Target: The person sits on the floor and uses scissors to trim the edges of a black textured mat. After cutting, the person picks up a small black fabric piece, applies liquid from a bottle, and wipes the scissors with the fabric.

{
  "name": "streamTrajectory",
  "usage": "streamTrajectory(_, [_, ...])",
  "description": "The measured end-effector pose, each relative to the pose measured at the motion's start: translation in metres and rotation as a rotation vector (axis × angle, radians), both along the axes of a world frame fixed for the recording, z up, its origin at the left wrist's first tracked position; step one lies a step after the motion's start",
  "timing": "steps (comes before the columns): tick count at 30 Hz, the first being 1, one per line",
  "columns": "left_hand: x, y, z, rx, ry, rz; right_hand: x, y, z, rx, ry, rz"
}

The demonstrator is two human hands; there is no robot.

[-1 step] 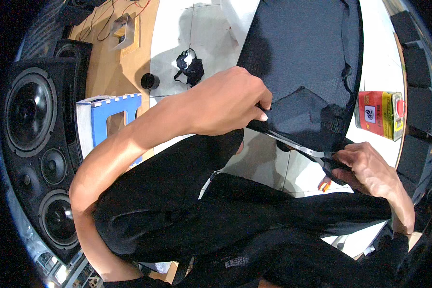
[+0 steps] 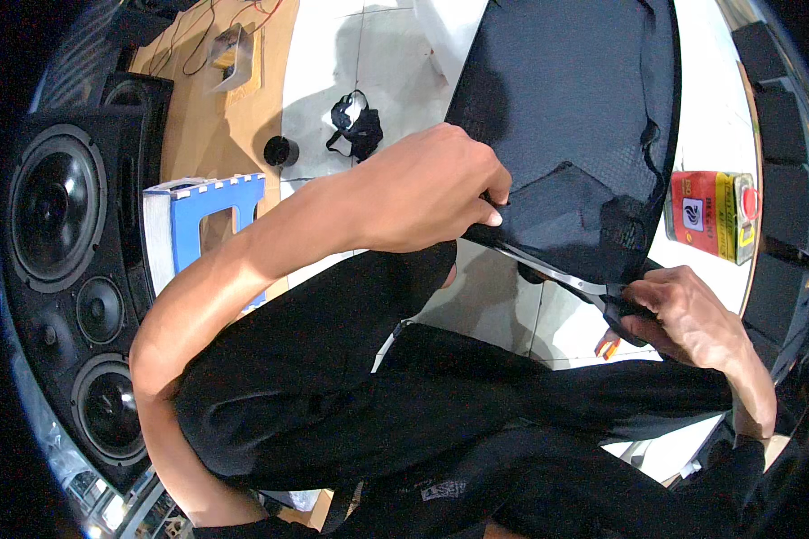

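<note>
Black cloth (image 2: 562, 81) lies over a long dark panel with a curved right edge, and its folded rim shows along that side. At the panel's near left corner, my left hand (image 2: 431, 193) is closed in a pinch on the cloth's edge. My right hand (image 2: 683, 314) grips the black handles of a pair of scissors (image 2: 562, 276) at the near right corner. The silver blades point left along the panel's near edge, toward my left fingers. Cloth hides part of the blades, so I cannot tell how far apart they are.
A red and yellow metal can (image 2: 710, 214) stands right of the panel. Pliers with orange handles (image 2: 608, 344) lie below the scissors. To the left are a large black speaker (image 2: 58, 216), a blue and white box (image 2: 184, 216), a black cup (image 2: 280, 152) and a black strapped item (image 2: 358, 130).
</note>
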State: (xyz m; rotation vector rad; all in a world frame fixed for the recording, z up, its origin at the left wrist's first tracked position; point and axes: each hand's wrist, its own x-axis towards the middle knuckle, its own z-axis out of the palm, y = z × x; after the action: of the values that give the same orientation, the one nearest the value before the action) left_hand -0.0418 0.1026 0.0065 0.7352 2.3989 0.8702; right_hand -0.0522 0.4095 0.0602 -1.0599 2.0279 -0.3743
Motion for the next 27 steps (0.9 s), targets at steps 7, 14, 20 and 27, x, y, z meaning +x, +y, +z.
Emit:
streamTrajectory(7, [0.000, 0.001, -0.001, -0.012, -0.015, -0.004, -0.002, -0.009, -0.005, -0.007, 0.007, 0.015])
streamTrajectory(14, [-0.001, 0.002, 0.001, -0.006, -0.041, 0.000, 0.002, -0.008, -0.015, -0.001, 0.087, 0.033])
streamTrajectory(20, [-0.002, 0.002, 0.001, 0.014, -0.028, -0.019, 0.005, -0.011, -0.026, -0.037, 0.189, 0.090])
streamTrajectory(27, [-0.002, 0.003, 0.003, -0.005, -0.042, -0.008, 0.009, -0.022, -0.026, -0.065, 0.310, 0.165])
